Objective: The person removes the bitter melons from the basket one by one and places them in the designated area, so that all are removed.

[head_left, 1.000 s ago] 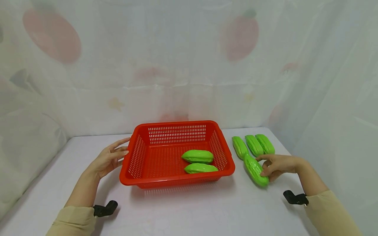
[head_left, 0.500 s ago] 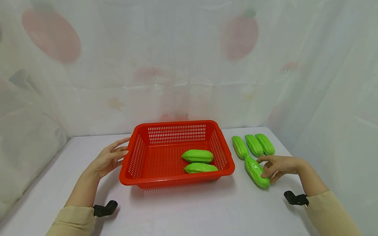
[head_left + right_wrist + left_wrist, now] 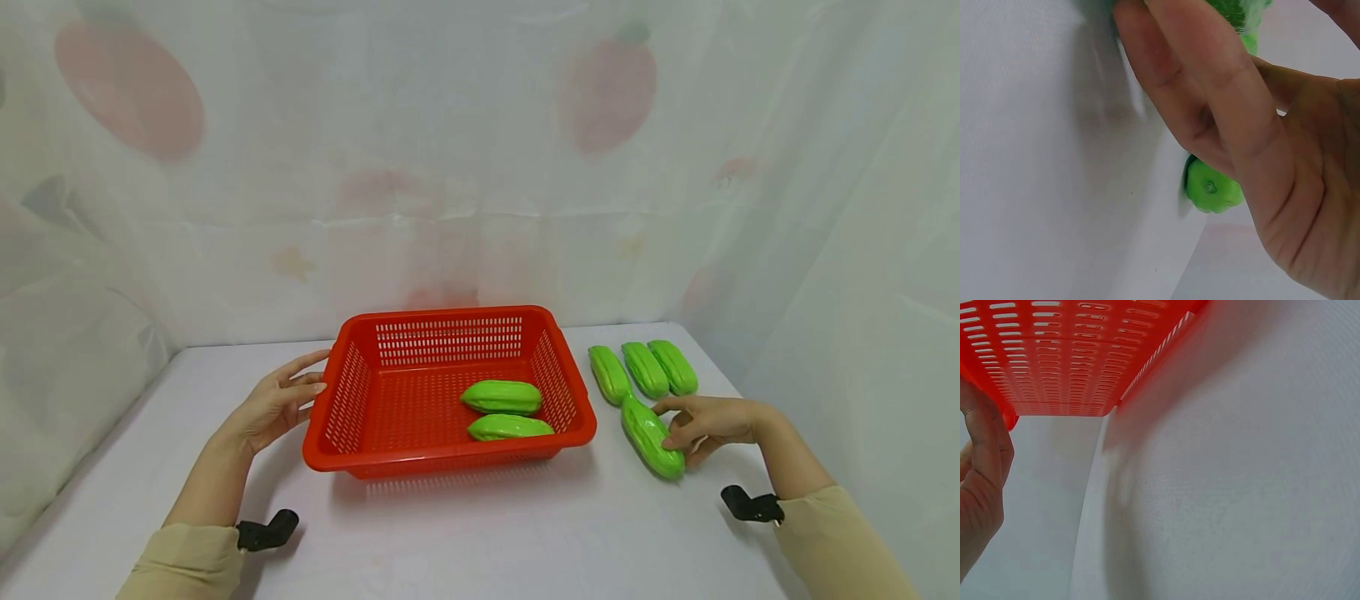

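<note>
A red plastic basket [image 3: 420, 458] stands in the middle of the table in the head view. Two ridged green gourds, one behind the other, lie in its right half; the rear gourd [image 3: 501, 397] shows whole. My left hand [image 3: 273, 404] holds the basket's left rim with thumb and fingertips. On the right, my right hand [image 3: 705, 425] grips another green gourd [image 3: 648, 437] from its right side, thumb on top and index finger at the far part. Its fingers look bent in the right wrist view, where they hide most of this gourd.
Behind the gripped gourd lie three more, the left gourd [image 3: 610, 375] almost touching its far tip. The white table [image 3: 465, 542] ends at the back against a pale printed curtain [image 3: 480, 167]. Black wrist cameras sit by both sleeves.
My right hand and the gourd in it shifted very slightly toward me and to the right, then stayed put. The left hand and the basket hold their place.
</note>
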The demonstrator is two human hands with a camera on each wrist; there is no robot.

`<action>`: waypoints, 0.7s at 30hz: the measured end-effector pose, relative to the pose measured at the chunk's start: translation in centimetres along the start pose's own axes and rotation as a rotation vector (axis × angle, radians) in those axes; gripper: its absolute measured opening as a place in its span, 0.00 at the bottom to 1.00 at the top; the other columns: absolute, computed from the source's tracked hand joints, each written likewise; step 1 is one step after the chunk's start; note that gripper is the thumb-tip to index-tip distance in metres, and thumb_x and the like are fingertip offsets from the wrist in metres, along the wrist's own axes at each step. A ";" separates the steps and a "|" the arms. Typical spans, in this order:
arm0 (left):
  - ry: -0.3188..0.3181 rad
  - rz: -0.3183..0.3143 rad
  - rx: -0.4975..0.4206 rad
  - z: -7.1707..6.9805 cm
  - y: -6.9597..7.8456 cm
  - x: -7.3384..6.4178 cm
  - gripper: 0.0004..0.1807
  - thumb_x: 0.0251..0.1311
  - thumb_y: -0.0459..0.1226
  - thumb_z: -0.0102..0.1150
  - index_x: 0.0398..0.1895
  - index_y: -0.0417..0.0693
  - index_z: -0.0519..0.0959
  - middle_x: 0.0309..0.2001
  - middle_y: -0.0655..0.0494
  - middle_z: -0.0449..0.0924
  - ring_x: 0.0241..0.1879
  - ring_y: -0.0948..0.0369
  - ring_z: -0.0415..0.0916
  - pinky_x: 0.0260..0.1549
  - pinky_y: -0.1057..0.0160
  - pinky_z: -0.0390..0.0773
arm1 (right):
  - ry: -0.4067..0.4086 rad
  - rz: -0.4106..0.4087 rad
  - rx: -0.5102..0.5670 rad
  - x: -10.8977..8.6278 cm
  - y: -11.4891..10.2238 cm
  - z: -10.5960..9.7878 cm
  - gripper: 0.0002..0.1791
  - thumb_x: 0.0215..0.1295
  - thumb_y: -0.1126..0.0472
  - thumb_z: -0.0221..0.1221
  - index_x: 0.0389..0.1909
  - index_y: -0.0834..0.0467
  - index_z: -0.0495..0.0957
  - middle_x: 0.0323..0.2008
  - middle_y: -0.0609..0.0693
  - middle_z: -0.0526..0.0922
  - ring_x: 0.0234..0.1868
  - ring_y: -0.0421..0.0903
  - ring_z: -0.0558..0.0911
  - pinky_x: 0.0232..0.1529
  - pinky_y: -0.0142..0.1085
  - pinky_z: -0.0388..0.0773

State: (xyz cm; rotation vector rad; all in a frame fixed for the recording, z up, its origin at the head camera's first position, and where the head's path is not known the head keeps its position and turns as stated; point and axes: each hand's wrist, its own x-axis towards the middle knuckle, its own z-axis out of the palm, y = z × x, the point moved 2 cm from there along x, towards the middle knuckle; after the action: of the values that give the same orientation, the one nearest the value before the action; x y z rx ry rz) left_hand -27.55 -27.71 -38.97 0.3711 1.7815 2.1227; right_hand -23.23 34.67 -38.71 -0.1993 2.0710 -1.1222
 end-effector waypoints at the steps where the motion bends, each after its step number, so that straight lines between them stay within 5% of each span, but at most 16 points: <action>1: 0.000 0.001 0.001 0.0 0.0 0.0 0.30 0.72 0.29 0.45 0.75 0.50 0.55 0.46 0.64 0.85 0.43 0.66 0.85 0.43 0.65 0.85 | 0.000 0.000 0.000 0.0 0.0 0.0 0.44 0.64 0.59 0.62 0.72 0.70 0.48 0.38 0.52 0.79 0.37 0.45 0.81 0.44 0.40 0.85; 21: -0.012 0.007 0.001 0.0 0.0 0.0 0.30 0.72 0.29 0.44 0.75 0.49 0.54 0.46 0.63 0.85 0.43 0.66 0.85 0.44 0.65 0.85 | 0.000 0.006 -0.025 -0.2 -0.3 0.3 0.46 0.63 0.56 0.62 0.73 0.70 0.47 0.38 0.51 0.78 0.37 0.44 0.80 0.43 0.39 0.84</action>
State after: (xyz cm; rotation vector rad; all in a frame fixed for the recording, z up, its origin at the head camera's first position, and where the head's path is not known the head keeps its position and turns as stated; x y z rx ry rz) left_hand -27.58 -27.71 -38.99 0.3898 1.7769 2.1208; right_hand -22.92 34.39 -38.46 -0.2057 2.0846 -1.0937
